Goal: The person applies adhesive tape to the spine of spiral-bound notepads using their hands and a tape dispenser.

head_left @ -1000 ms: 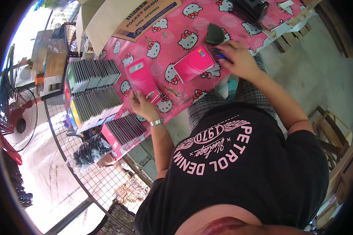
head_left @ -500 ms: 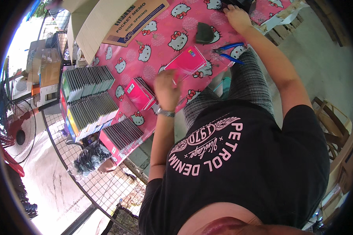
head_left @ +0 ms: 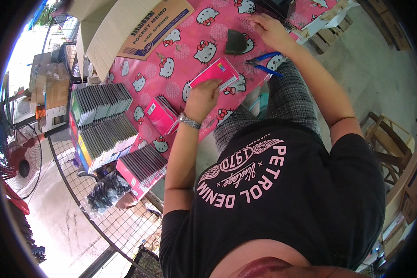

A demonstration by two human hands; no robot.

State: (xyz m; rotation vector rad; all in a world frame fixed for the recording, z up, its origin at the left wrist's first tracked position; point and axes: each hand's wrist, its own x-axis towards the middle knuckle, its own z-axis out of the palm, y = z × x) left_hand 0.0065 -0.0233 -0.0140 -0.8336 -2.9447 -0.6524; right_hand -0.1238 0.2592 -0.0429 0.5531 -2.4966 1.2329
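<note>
My left hand (head_left: 203,99) is closed at the near left edge of a pink notebook (head_left: 217,72), which lies flat with a row of holes along one side. At the far right my right hand (head_left: 269,32) pinches a thin dark spiral wire (head_left: 243,20), faint against the cloth. Beside that hand is a dark container (head_left: 280,8), partly cut off by the picture's edge. Blue-handled pliers (head_left: 266,62) rest on the near table edge, between my hands. A dark green half-round block (head_left: 236,42) sits beyond them.
A small pile of pink notebooks (head_left: 161,115) lies left of my left hand. Several stacks of spiral-bound notebooks (head_left: 104,104) stand at the table's left side, with a pink-sided stack (head_left: 141,167) nearer. An open cardboard box (head_left: 157,28) stands at the back left; a fan (head_left: 25,162) is farther left.
My right hand has moved left from the dark container, its fingers now pinched together. My left hand has shifted right onto the pink notebook's edge.
</note>
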